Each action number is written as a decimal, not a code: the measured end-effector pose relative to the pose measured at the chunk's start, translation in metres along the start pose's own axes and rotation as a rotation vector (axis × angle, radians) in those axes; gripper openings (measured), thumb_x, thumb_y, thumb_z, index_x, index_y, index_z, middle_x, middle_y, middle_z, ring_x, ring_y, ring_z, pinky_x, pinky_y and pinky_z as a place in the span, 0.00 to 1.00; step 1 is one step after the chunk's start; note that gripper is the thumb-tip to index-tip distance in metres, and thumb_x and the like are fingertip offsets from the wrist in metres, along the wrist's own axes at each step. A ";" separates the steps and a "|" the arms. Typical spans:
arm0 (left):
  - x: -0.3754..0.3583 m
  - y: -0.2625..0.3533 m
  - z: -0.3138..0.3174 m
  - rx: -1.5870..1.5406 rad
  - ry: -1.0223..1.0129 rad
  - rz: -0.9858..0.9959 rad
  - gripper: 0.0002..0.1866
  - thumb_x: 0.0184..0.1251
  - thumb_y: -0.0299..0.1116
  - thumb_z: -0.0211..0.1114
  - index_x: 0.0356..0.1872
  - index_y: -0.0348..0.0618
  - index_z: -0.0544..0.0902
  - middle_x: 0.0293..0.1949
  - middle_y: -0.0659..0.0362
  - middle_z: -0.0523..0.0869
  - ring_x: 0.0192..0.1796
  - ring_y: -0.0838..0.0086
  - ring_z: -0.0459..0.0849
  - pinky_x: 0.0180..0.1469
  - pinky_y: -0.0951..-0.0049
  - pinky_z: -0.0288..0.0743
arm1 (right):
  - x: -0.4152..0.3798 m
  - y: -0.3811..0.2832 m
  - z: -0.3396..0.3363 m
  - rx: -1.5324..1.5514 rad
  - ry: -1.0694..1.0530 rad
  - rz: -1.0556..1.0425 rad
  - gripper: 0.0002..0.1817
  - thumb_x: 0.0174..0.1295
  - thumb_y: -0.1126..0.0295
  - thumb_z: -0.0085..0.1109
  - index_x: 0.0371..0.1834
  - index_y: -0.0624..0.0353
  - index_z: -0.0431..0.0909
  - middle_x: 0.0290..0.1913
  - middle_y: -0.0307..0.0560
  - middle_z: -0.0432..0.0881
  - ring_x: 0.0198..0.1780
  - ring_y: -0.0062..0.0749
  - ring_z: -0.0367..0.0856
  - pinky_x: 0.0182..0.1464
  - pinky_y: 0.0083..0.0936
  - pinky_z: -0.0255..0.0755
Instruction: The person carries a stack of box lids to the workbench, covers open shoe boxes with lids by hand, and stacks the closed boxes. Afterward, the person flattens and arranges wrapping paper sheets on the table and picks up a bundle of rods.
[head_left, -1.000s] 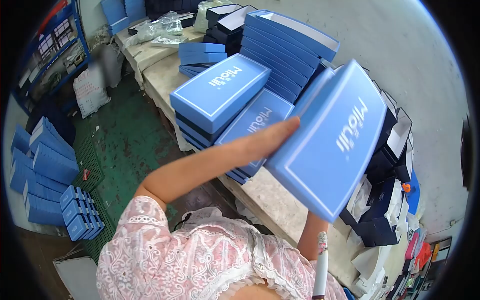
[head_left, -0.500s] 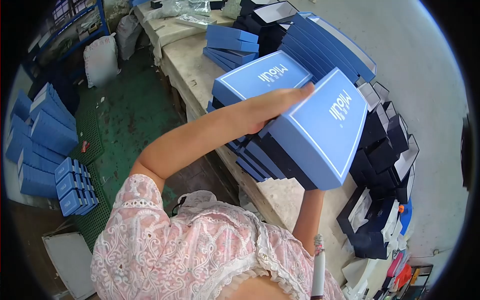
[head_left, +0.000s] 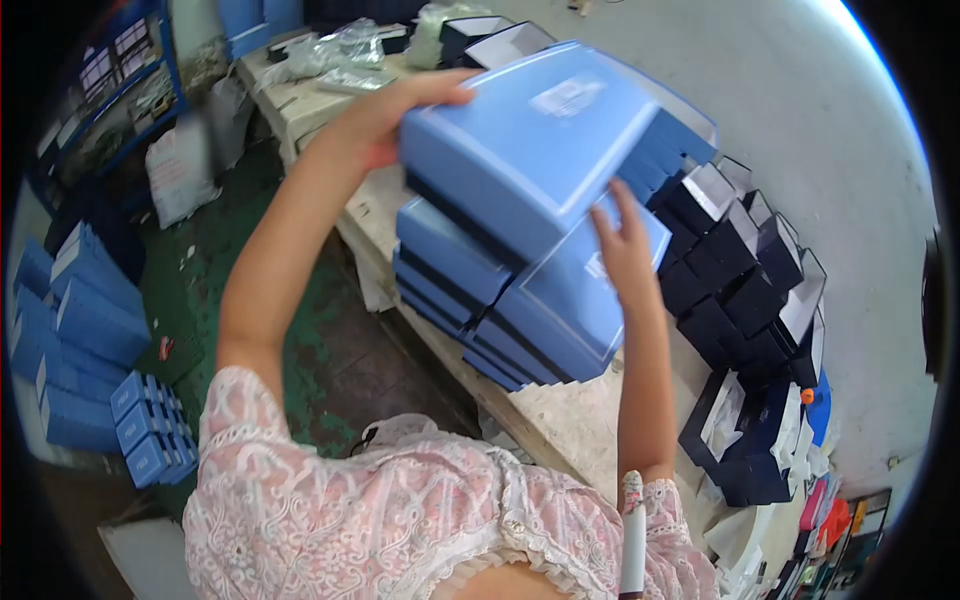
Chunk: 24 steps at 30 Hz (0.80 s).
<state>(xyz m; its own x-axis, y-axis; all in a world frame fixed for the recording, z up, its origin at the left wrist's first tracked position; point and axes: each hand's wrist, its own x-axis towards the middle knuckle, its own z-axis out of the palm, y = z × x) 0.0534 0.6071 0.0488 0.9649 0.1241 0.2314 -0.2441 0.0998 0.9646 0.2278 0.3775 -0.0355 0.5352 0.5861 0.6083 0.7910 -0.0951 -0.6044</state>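
Hands on blue box — atop stack

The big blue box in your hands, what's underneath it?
Under the blue box, held by the left hand and right hand, sit stacked blue boxes on the table. The stacks' tops are covered.
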 end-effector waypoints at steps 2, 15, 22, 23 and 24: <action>-0.005 -0.016 -0.006 0.027 0.020 -0.080 0.33 0.58 0.39 0.56 0.64 0.36 0.59 0.58 0.51 0.70 0.57 0.71 0.71 0.59 0.73 0.64 | 0.000 0.017 0.001 -0.056 -0.210 -0.164 0.23 0.57 0.63 0.57 0.53 0.67 0.70 0.57 0.63 0.68 0.63 0.54 0.61 0.63 0.36 0.55; -0.060 -0.036 -0.001 0.253 0.637 0.035 0.25 0.65 0.40 0.53 0.60 0.39 0.66 0.58 0.53 0.71 0.61 0.68 0.67 0.62 0.70 0.57 | 0.189 0.125 -0.093 -0.951 0.058 -0.104 0.15 0.51 0.76 0.53 0.44 0.57 0.74 0.44 0.51 0.78 0.51 0.44 0.73 0.52 0.36 0.67; -0.152 -0.056 0.058 0.879 0.679 0.845 0.14 0.64 0.30 0.50 0.44 0.31 0.76 0.46 0.46 0.78 0.50 0.60 0.75 0.54 0.61 0.67 | 0.172 0.088 -0.153 -1.067 0.391 -0.371 0.09 0.52 0.71 0.50 0.38 0.53 0.72 0.36 0.46 0.78 0.42 0.44 0.76 0.43 0.36 0.68; -0.149 -0.057 0.082 0.797 0.524 0.981 0.15 0.64 0.32 0.52 0.43 0.29 0.76 0.43 0.46 0.79 0.45 0.59 0.77 0.51 0.60 0.69 | 0.158 0.085 -0.173 -1.021 0.487 -0.353 0.10 0.55 0.68 0.49 0.41 0.53 0.71 0.36 0.47 0.78 0.42 0.46 0.76 0.44 0.37 0.69; -0.140 -0.058 0.106 0.610 0.238 0.969 0.14 0.63 0.33 0.53 0.41 0.31 0.76 0.41 0.45 0.80 0.44 0.59 0.78 0.52 0.58 0.68 | 0.138 0.082 -0.196 -0.917 0.531 -0.141 0.12 0.56 0.65 0.50 0.43 0.54 0.71 0.39 0.48 0.78 0.44 0.45 0.76 0.46 0.35 0.68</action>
<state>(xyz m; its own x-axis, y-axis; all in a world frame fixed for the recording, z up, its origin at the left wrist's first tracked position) -0.0571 0.4792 -0.0263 0.3427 0.0764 0.9363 -0.7186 -0.6207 0.3137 0.4249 0.2927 0.0998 0.3067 0.2347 0.9224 0.6583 -0.7522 -0.0275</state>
